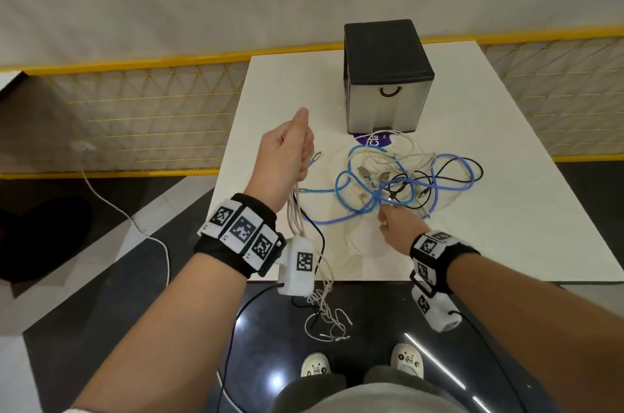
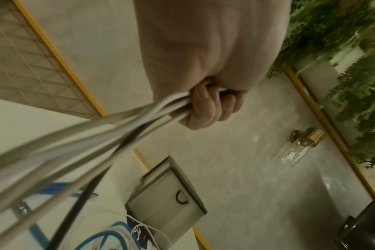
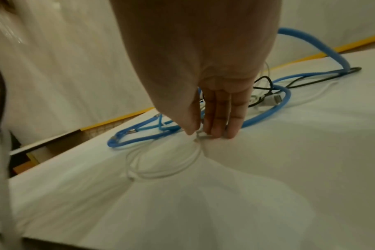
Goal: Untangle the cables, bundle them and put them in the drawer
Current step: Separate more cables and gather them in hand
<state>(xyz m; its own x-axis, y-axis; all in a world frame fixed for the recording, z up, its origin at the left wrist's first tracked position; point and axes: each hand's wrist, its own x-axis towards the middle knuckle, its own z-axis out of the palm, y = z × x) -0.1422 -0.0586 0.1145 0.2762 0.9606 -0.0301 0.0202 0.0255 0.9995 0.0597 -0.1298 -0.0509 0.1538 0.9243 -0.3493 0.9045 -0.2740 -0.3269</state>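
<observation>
A tangle of blue, white and black cables [image 1: 405, 179] lies on the white table [image 1: 506, 210], in front of a small drawer box [image 1: 388, 75] with a dark top, a grey front and a black handle. My left hand [image 1: 290, 149] is raised at the table's left edge and grips a bunch of white and black cables [image 2: 156, 108], whose ends hang down to the floor [image 1: 324, 311]. My right hand [image 1: 388, 220] reaches down to the near side of the tangle. Its thumb and fingers [image 3: 216, 118] pinch a thin white cable [image 3: 199, 135] that loops on the table.
A purple round sticker [image 1: 371, 139] shows under the cables by the drawer box. A yellow-framed mesh fence [image 1: 135, 102] runs behind and left of the table. A white cord [image 1: 135, 220] trails on the dark floor. My shoes [image 1: 361, 362] stand below the table edge.
</observation>
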